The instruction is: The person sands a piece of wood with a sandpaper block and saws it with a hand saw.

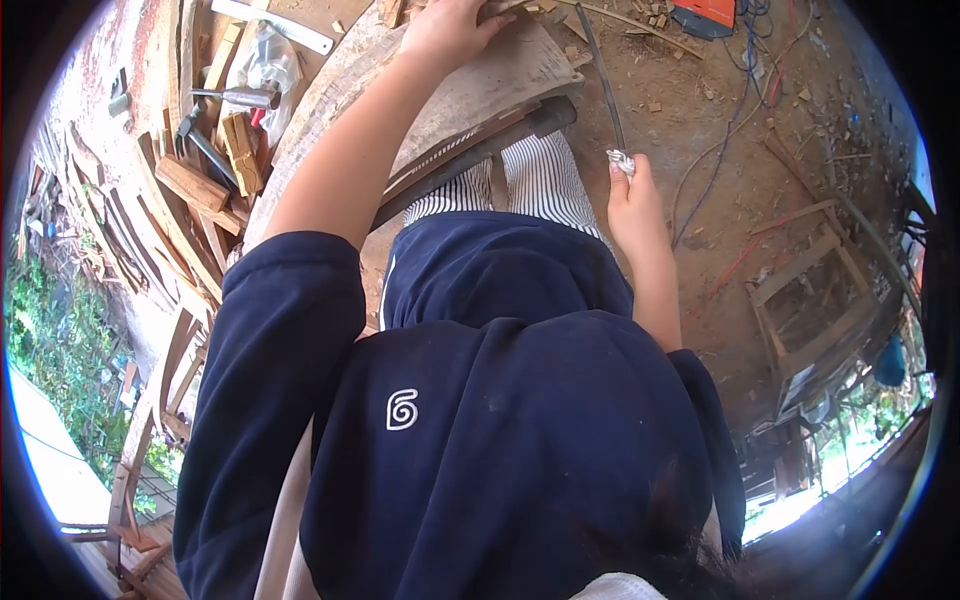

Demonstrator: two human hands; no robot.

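Observation:
My left hand [447, 32] rests on a worn, pale wooden board [490, 85] at the top of the view. Its thumb is stretched out to the right, and the other fingers are partly cut off by the frame edge. Out to the right, my right hand [632, 195] is closed around the end of a long, thin dark rod [601, 80]. A crumpled silvery-white wrapping [622, 160] covers that end, just above my thumb. The rod runs up past the board's right end and leaves the frame. I cannot make out what is at its far end.
Left of the board lie a hammer [205, 150], a metal tool [245, 97], wood blocks [240, 155], a plastic bag [268, 62] and a white ruler [275, 25]. A dark bar [480, 145] crosses above my legs. Cables [715, 170] and a wooden frame [800, 262] lie to the right.

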